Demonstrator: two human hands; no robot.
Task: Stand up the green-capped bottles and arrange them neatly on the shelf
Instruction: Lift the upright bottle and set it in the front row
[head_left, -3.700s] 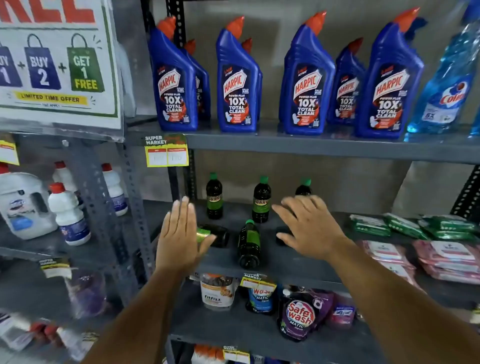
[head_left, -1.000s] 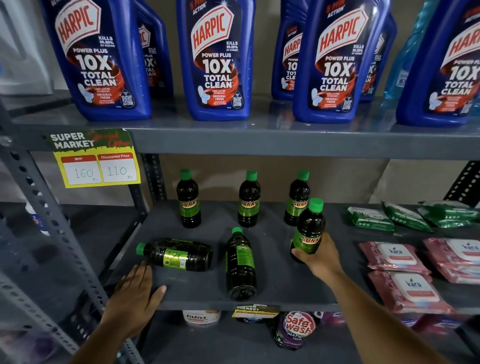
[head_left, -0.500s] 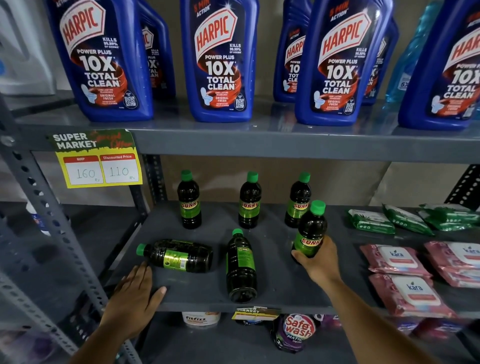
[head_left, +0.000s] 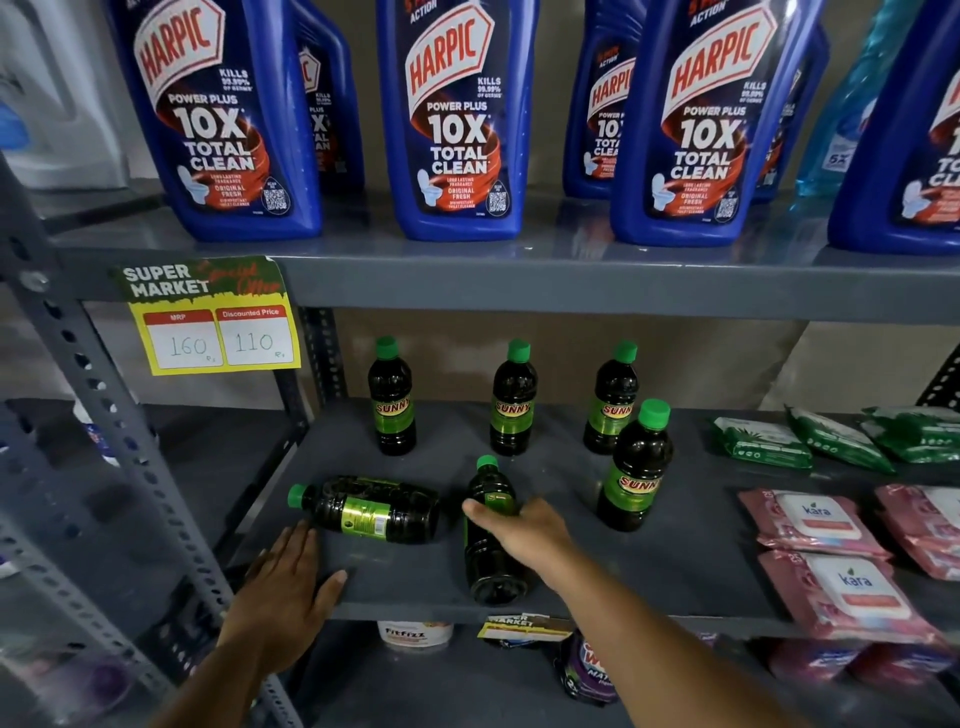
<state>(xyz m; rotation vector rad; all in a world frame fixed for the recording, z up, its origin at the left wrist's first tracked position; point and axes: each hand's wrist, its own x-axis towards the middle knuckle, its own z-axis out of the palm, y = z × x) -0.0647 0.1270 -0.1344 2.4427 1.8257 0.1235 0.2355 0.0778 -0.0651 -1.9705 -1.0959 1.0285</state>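
Note:
Three dark green-capped bottles stand in a back row on the grey shelf (head_left: 675, 566): left (head_left: 392, 402), middle (head_left: 511, 402), right (head_left: 609, 400). A fourth bottle (head_left: 635, 467) stands upright in front of the right one, free of any hand. Two bottles lie flat: one (head_left: 371, 512) on its side with cap to the left, one (head_left: 491, 561) with cap pointing to the back. My right hand (head_left: 522, 530) lies over this middle lying bottle, fingers curled on it. My left hand (head_left: 283, 597) rests flat on the shelf's front left edge, just below the side-lying bottle.
Blue Harpic bottles (head_left: 457, 119) fill the shelf above. Green packets (head_left: 761, 441) and pink wipe packs (head_left: 815, 525) lie at the shelf's right. A price tag (head_left: 213, 322) hangs at upper left. A slotted metal post (head_left: 104, 415) runs down the left.
My right hand has let go of the now upright front-right bottle and moved left onto the middle lying bottle. My left hand has stayed on the shelf edge.

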